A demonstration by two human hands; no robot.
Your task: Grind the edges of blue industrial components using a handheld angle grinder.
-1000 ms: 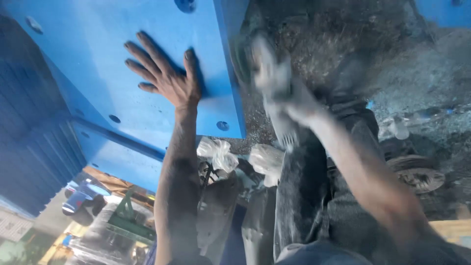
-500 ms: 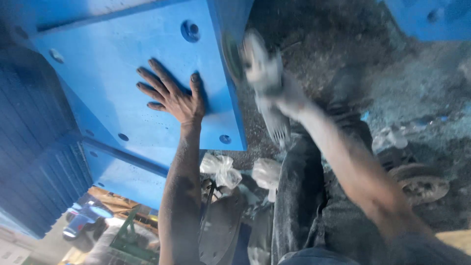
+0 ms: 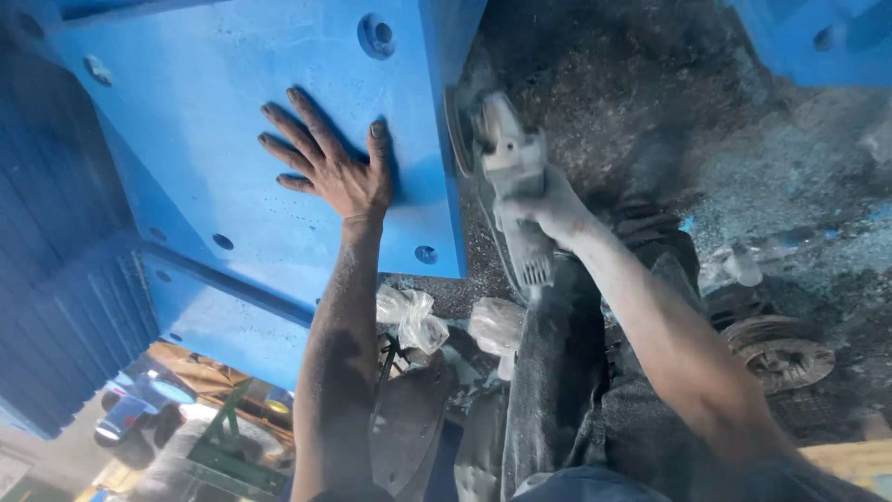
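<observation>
Grinder at the edge of a blue plate

Head view: the left hand point(image 3: 330, 167) lies flat, fingers spread, on the blue plate point(image 3: 232, 84); the right hand point(image 3: 553, 209) grips an angle grinder point(image 3: 506, 177), its disc at the plate's right edge.

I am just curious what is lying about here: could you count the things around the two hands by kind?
Large blue painted plates with round bolt holes: 2
Grey handheld angle grinder, held in the right hand: 1
Crumpled clear plastic bags: 2
Rusty round metal disc on the dusty ground: 1
Total: 6
The left hand lies flat on the nearer plate.
</observation>
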